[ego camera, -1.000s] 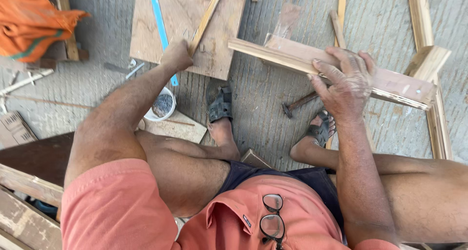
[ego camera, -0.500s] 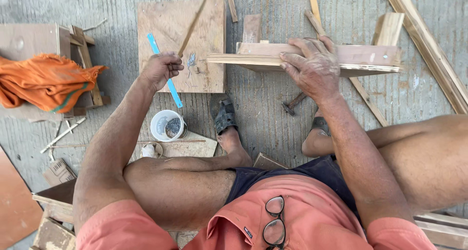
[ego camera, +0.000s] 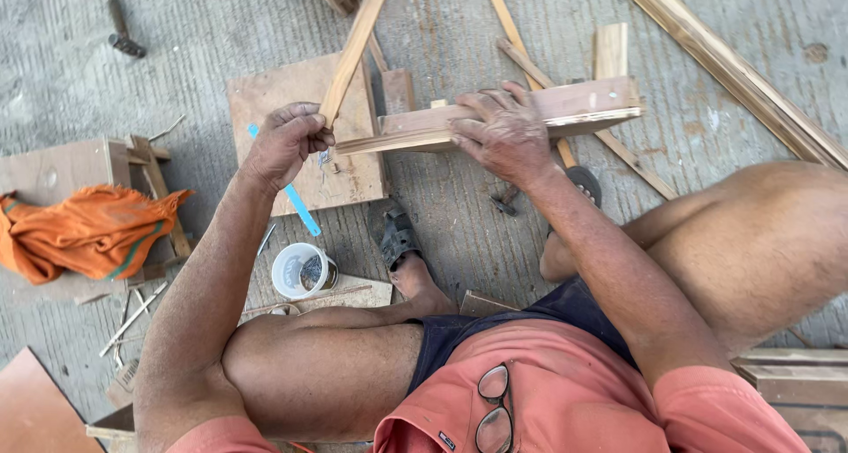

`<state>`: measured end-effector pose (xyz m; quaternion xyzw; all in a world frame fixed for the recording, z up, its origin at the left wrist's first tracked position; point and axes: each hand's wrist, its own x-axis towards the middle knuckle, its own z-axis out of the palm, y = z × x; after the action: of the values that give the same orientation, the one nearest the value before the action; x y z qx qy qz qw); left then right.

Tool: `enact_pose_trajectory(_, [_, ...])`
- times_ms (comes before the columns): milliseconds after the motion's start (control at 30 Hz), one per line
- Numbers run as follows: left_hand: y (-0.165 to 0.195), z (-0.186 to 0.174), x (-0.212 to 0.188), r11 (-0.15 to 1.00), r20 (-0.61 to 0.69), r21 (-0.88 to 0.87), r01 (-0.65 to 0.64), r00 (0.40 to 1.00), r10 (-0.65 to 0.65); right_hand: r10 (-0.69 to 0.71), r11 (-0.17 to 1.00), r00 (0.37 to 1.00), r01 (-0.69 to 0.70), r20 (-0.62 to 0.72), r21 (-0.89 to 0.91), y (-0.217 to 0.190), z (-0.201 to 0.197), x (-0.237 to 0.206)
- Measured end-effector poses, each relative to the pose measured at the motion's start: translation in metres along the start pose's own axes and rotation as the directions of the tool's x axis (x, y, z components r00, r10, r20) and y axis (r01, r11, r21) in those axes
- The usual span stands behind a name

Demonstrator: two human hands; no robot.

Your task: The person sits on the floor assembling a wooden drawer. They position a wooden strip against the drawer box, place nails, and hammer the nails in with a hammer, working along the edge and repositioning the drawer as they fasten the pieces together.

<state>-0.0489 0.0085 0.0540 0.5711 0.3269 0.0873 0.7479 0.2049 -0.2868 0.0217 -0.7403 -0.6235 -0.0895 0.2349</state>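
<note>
My left hand [ego camera: 284, 141] is closed around the near end of a thin wooden slat [ego camera: 355, 47] that runs up and away from me. It sits over a square plywood board [ego camera: 353, 175] lying on the concrete. My right hand [ego camera: 505, 133] presses flat on a long wooden frame piece [ego camera: 583, 107] that lies across in front of me, its left end close to my left hand. A blue strip [ego camera: 300, 206] lies on the floor under my left wrist. Both my feet in dark sandals [ego camera: 393, 232] rest below the frame piece.
A small white cup [ego camera: 296, 272] stands by my left knee. An orange cloth [ego camera: 88, 232] is draped over a wooden box at the left. Loose slats [ego camera: 733, 73] lie at the upper right, a hammer [ego camera: 505, 199] sits under my right wrist, and another tool [ego camera: 119, 29] lies at the top left.
My left hand has closed on the thin slat's near end. My right hand stays on the frame piece, which now lies more level. The camera view has shifted and tilted.
</note>
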Motion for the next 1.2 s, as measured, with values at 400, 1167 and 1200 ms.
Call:
enact_pose_trajectory(400, [0.009, 0.129, 0.054, 0.894, 0.283, 0.438, -0.094, 0.958, -0.038, 0.034, 0.999, 0.999, -0.035, -0.021, -0.040, -0.002, -0.006, -0.006])
enact_pose_trajectory(1167, [0.043, 0.198, 0.075, 0.887, 0.293, 0.461, 0.021, 0.940, -0.174, 0.039, 0.999, 0.983, -0.036, -0.178, 0.016, 0.010, -0.018, -0.013])
enact_pose_trajectory(1200, [0.050, 0.205, 0.072, 0.824, 0.338, 0.555, -0.117, 0.936, -0.095, 0.052, 0.999, 0.985, -0.050, -0.163, 0.017, 0.009, -0.016, -0.015])
